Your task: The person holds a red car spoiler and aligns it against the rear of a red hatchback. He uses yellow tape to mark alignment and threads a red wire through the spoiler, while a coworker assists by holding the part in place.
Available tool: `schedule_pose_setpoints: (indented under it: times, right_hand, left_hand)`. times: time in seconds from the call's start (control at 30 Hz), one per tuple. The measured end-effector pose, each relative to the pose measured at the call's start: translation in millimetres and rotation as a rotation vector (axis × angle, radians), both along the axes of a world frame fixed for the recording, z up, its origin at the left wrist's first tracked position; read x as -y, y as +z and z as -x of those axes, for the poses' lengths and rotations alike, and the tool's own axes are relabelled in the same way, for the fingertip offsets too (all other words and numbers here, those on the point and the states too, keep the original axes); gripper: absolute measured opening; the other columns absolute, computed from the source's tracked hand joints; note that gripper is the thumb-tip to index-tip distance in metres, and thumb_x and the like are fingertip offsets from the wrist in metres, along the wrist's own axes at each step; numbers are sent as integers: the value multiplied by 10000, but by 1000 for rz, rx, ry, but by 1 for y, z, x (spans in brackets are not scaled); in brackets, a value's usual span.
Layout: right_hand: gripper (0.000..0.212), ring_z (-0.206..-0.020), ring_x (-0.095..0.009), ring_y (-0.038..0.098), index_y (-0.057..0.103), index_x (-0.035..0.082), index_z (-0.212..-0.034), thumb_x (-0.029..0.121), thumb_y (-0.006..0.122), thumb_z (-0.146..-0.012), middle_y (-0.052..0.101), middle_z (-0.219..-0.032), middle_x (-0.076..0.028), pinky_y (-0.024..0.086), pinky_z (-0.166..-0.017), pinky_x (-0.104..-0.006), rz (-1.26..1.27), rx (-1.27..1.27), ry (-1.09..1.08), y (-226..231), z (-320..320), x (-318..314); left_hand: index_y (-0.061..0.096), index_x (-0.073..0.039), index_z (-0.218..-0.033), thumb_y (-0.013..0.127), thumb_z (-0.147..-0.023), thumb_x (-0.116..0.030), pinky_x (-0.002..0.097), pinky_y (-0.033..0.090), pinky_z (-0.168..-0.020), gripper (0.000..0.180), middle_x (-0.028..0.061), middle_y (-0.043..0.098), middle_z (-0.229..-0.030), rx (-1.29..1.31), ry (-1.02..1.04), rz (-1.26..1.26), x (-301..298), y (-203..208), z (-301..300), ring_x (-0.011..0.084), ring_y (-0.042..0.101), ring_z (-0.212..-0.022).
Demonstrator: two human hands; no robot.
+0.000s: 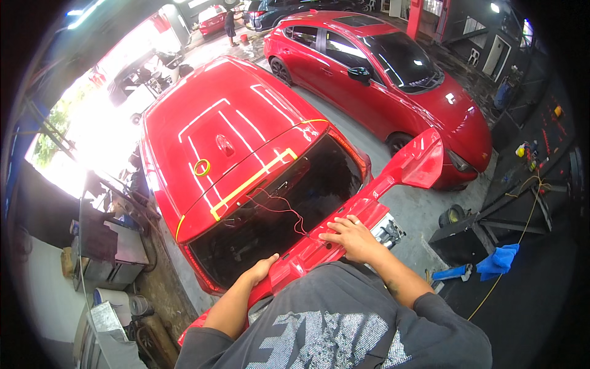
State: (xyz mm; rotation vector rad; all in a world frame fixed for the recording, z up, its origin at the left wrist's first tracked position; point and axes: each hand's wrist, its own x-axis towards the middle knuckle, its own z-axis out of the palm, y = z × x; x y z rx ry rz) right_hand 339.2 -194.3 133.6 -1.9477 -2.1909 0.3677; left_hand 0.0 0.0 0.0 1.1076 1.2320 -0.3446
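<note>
The left hand (263, 269) is curling its fingers over the near edge of a red spoiler panel (369, 197), gripping it. The right hand (348, 237) is lying flat and open on the panel's top face. The one panel is resting over the rear window (276, 209) of the nearer of two red cars (227, 123), its long axis running from near left to far right.

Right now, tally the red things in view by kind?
Red cars: 3 (hatchback roof, sedan beside it, one far back)
Loose red spoiler panel, under left hand and right hand: 1
Thin red wire on rear glass: 1
Total: 5
</note>
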Motion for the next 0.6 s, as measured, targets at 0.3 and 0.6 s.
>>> schedule_pose_setpoints:
  times: [0.3,0.6]
  right_hand:
    - [804,-1528,-322,520,683,328,-1514,99,847,-761,599,-1621,-102,346,-1289,-553,-23,-6,-2,-4,-2,-2]
    - [820,-1526,-323,521,690,314,-1507,78,854,-739,602,-1615,-112,348,-1289,-551,-33,-27,2,-4,-4,1]
  left_hand:
    - [797,-55,-1301,465,-1142,-643,480,537,-1046,693,169,792,-1273,-14,-48,-52,-2,-2,1,320,747,-1111]
    - [791,-32,-1310,455,-1163,-597,464,490,-1135,673,182,776,-1326,-19,22,-5,6,17,-6,313,720,-1184]
